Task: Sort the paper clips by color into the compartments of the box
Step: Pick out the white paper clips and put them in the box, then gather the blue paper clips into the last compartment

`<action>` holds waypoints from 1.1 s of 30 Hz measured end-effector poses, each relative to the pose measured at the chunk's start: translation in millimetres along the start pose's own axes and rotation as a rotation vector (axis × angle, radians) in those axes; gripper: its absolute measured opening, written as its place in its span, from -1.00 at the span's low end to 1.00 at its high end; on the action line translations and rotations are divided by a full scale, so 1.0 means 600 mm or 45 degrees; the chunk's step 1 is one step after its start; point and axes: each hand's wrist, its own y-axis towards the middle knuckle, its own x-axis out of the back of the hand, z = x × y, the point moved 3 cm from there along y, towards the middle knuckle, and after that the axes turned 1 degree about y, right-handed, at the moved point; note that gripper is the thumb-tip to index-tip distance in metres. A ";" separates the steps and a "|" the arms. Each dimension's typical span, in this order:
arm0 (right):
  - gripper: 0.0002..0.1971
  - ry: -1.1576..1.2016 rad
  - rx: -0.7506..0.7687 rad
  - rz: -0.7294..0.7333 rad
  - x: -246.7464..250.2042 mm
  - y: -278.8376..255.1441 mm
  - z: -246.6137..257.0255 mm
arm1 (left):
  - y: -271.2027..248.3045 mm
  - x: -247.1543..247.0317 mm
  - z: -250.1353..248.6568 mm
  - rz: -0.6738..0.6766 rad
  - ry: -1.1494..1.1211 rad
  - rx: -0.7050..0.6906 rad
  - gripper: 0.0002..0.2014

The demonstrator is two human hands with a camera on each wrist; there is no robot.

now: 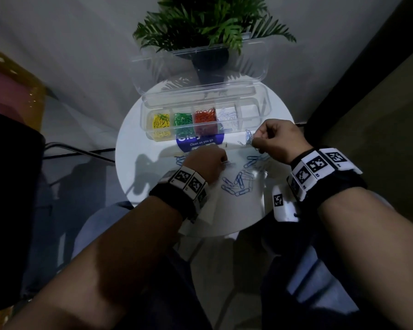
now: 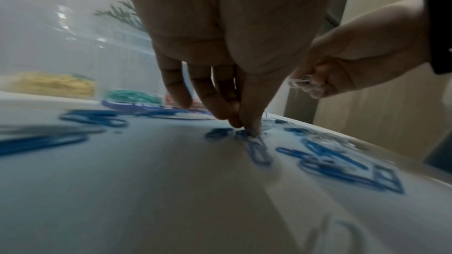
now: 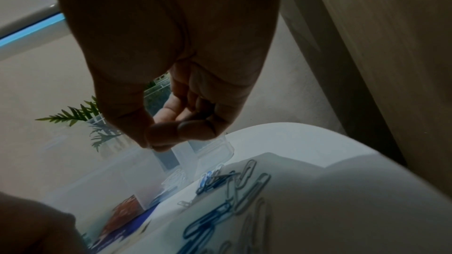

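L hand (image 2: pixel 220 49) fingertips pinch a blue clip (image 2: pixel 259 150) off the table (image 1: pixel 138 148), near side; R hand (image 1: pixel 278 139) curls round white clips (image 2: pixel 303 82), prob batching for the box (image 1: pixel 146 113) at far side

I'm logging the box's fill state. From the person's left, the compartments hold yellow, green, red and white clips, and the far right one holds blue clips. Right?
Not quite. In the head view the box has an empty far right compartment. The blue clips lie loose on the table. Yellow, green, red and white clips sit as you say.
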 end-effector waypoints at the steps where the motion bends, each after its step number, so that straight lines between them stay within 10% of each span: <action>1: -0.82 0.002 0.006 0.005 -0.002 -0.001 0.003 | -0.002 0.002 0.007 0.001 -0.006 0.017 -0.76; 13: -0.84 0.021 0.001 0.113 -0.024 -0.009 0.019 | -0.026 0.046 0.061 -0.240 -0.502 0.158 -0.77; 19: -0.91 -0.008 0.001 0.106 -0.018 -0.014 0.017 | 0.023 0.105 0.037 -0.575 -0.528 0.193 -0.90; 33: -0.78 -0.102 0.186 -0.139 -0.003 0.041 0.073 | -0.004 0.109 0.044 -0.775 -0.521 0.049 -0.84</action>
